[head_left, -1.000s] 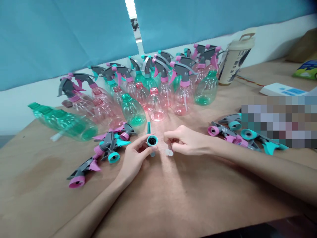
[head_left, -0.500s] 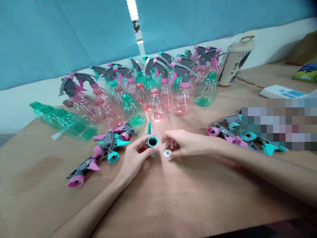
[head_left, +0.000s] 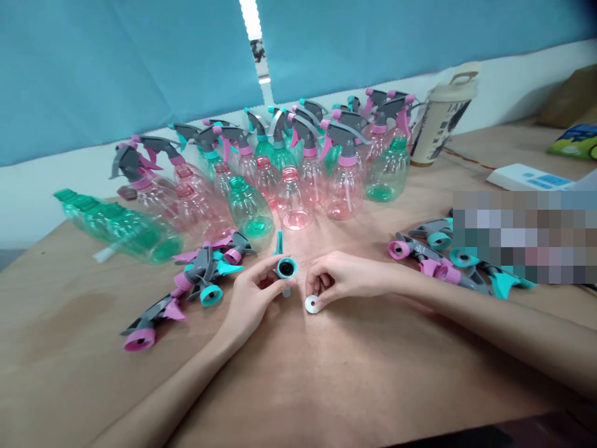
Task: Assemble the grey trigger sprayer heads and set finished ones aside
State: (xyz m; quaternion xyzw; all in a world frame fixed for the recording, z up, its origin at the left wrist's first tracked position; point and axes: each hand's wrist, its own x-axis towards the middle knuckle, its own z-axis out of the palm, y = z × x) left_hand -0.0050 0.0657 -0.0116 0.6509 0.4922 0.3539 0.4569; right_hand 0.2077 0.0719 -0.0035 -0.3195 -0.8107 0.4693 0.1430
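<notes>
My left hand (head_left: 254, 290) grips a trigger spray head (head_left: 286, 268) with a teal collar, its round opening turned up toward me and its teal trigger pointing away. Just right of it, the thumb and fingers of my right hand (head_left: 336, 277) pinch a small white washer (head_left: 312, 304) with a hole in its centre. A short gap separates the washer from the spray head. Loose pink and teal spray heads (head_left: 204, 272) lie left of my left hand, and more spray heads (head_left: 422, 249) lie beyond my right wrist.
Behind my hands stand several pink and green bottles, such as a pink bottle (head_left: 297, 202) without a head and one with a head (head_left: 346, 186). Green bottles (head_left: 116, 227) lie at the left. At the back right stands a tumbler (head_left: 441, 121), near a white box (head_left: 529, 177).
My right hand has closed its thumb and fingers on the white washer and shifted it slightly toward me. My left hand keeps the spray head in nearly the same place.
</notes>
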